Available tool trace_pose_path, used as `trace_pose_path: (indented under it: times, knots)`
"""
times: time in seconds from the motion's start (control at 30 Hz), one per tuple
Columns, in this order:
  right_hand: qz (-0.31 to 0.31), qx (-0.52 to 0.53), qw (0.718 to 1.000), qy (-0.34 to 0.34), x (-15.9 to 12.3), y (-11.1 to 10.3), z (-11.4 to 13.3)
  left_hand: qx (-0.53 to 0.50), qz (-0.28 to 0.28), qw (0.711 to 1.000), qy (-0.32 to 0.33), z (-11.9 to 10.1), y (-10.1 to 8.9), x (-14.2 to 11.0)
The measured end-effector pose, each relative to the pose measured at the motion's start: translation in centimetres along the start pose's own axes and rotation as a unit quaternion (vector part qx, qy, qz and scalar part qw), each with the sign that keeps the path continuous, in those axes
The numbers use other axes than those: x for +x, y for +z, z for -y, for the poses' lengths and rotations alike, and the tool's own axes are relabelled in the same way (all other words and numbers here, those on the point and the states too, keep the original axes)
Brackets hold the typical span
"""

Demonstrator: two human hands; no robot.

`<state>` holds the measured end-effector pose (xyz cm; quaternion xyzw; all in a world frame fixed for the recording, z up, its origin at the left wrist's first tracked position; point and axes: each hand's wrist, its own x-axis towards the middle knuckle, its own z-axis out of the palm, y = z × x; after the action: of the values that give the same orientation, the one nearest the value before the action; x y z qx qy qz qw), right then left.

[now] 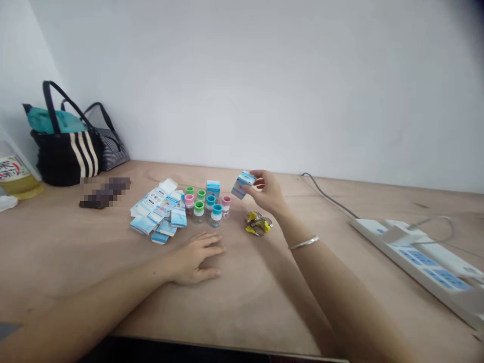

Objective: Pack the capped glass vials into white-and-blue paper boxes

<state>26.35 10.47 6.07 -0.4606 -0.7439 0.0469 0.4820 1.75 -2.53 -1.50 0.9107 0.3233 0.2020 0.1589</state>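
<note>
Between the thumb and fingers of my right hand [266, 190] is a small blue and white carton [242, 184], tilted and lifted above the table. My left hand [198, 258] lies flat on the wood with its fingers spread, just in front of several small clear jars. Those jars have green, pink and blue tops, such as this blue-topped jar [216, 216]. Behind them stands another blue and white carton [213, 188]. Left of the jars is a loose pile of flattened cartons [161, 209]. Below my right hand sits a small heap of yellow and brownish pieces [258, 223], too small to make out.
A white power strip [419, 267] with a plug and cable runs along the right side. At the back left stand a black striped bag [68, 156] and a grey bag [112, 146]. A bottle of yellow liquid [17, 176] is at the far left, near a dark, blurred-out object [106, 193].
</note>
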Motion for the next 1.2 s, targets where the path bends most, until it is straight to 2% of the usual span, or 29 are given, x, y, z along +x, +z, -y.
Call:
trace_pose_path:
  times: [0.03, 0.13, 0.2, 0.3, 0.5, 0.6, 0.73, 0.8, 0.9, 0.97, 1.03, 1.1, 1.13, 1.2]
  knots:
    - [0.022, 0.028, 0.999, -0.019, -0.6, -1.1, 0.9, -0.005, -0.002, 1.000, -0.005, 0.1, 0.1, 0.0]
    - [0.172, 0.121, 0.975, -0.074, -2.6, -3.3, 3.5, -0.021, -0.034, 0.999, -0.035, 0.5, 0.3, 0.0]
    - [0.247, 0.136, 0.953, -0.108, -4.2, -3.5, 4.8, -0.039, -0.070, 0.995, -0.054, 0.7, 0.4, 0.0]
    - [0.282, 0.123, 0.940, -0.145, -6.2, -2.3, 5.7, -0.073, -0.103, 0.990, -0.057, 0.8, 0.3, 0.3]
    - [0.258, 0.124, 0.944, -0.162, -8.2, 0.4, 6.3, -0.076, -0.161, 0.983, -0.047, 0.4, -0.1, 0.9]
    - [0.236, 0.115, 0.953, -0.148, -8.3, 0.6, 6.6, -0.078, -0.188, 0.978, -0.040, 0.3, -0.2, 1.1]
    - [0.225, 0.104, 0.959, -0.140, -8.2, 0.4, 7.1, -0.073, -0.195, 0.977, -0.045, 0.3, -0.3, 1.2]
    - [0.209, 0.112, 0.966, -0.104, -8.2, 0.6, 7.2, -0.084, -0.188, 0.977, -0.050, 0.3, -0.3, 1.2]
    - [0.164, 0.163, 0.973, 0.018, -8.4, 1.6, 7.0, -0.153, -0.172, 0.972, -0.041, 0.3, 0.0, 1.1]
    - [0.119, 0.197, 0.968, 0.096, -8.5, 2.2, 6.5, -0.205, -0.186, 0.961, -0.024, 0.4, 0.3, 1.1]
    - [0.054, 0.183, 0.974, 0.118, -8.6, 2.2, 6.2, -0.232, -0.198, 0.952, -0.009, 0.4, 0.4, 1.1]
    - [0.027, 0.136, 0.988, 0.062, -8.5, 1.7, 6.1, -0.247, -0.181, 0.952, -0.011, 0.4, 0.2, 1.2]
    - [0.043, 0.118, 0.992, 0.007, -8.4, 1.2, 6.3, -0.261, -0.164, 0.951, -0.017, 0.4, 0.1, 1.2]
    - [0.125, 0.105, 0.979, -0.121, -8.2, 0.2, 7.1, -0.296, -0.142, 0.944, -0.031, 0.4, -0.3, 1.4]
